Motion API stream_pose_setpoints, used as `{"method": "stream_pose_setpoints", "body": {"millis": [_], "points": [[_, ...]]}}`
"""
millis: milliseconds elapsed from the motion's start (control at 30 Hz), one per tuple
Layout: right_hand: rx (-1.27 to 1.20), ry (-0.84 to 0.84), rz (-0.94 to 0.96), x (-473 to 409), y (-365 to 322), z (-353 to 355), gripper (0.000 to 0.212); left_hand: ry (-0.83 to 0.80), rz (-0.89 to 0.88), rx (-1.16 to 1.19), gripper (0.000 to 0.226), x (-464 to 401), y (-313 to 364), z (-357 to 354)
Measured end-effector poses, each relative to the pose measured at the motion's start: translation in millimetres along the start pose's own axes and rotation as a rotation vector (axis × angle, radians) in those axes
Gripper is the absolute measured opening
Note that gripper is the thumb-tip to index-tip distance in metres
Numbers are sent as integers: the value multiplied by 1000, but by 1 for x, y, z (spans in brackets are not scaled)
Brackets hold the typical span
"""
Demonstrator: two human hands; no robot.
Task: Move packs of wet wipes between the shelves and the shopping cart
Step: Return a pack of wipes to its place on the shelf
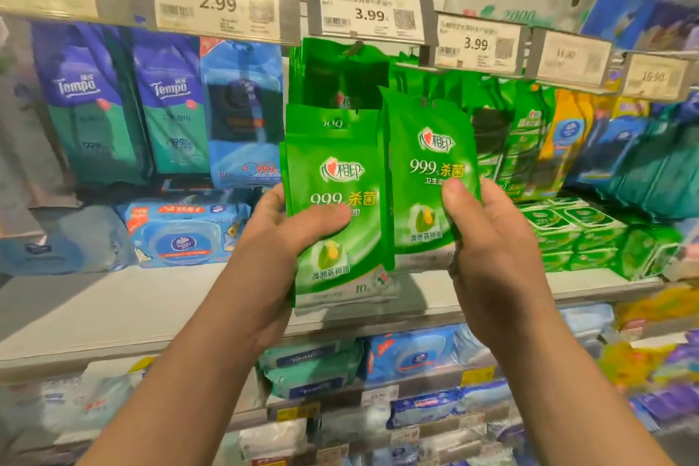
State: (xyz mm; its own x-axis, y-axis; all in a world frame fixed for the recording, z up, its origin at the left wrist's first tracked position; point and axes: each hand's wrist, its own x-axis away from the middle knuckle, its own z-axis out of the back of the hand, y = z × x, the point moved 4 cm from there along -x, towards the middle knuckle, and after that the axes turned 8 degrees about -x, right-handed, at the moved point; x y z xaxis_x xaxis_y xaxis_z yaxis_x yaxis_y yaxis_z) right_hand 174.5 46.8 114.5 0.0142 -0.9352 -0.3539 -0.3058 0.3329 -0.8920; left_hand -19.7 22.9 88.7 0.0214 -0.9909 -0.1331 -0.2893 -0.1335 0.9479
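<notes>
Left hand [287,235]: thumb clamps a stack of green wet-wipe packs [336,208].
Right hand [488,235]: thumb pinches a second green stack [427,178].
Location: both stacks upright, edges touching, in front of hanging green packs [340,76] above the shelf [151,299].

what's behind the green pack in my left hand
More green packs hang on the peg behind the held pack in your left hand. Its thumb pinches several stacked packs; their number is hidden.

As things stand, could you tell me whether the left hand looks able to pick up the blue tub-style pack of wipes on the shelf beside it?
Probably not yet: the left hand already grips a green wipes pack. The blue pack lies uncovered nearby on the shelf, so the path looks free once that hand is emptied.
</notes>
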Motion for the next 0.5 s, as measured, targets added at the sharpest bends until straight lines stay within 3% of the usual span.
{"method": "stream_pose_setpoints", "body": {"millis": [67,133,300,500], "points": [[-8,23,55,-8,-6,3,38,10,-14,-2,84,-2,1,0],[-41,30,96,-17,-11,7,24,27,-28,20,85,-4,3,-3],[-126,-54,131,-38,-20,13,17,81,-64,39,72,-6,7,-14],[-131,-71,100,-59,-9,29,23,171,-102,25,83,-10,10,-30]]}}
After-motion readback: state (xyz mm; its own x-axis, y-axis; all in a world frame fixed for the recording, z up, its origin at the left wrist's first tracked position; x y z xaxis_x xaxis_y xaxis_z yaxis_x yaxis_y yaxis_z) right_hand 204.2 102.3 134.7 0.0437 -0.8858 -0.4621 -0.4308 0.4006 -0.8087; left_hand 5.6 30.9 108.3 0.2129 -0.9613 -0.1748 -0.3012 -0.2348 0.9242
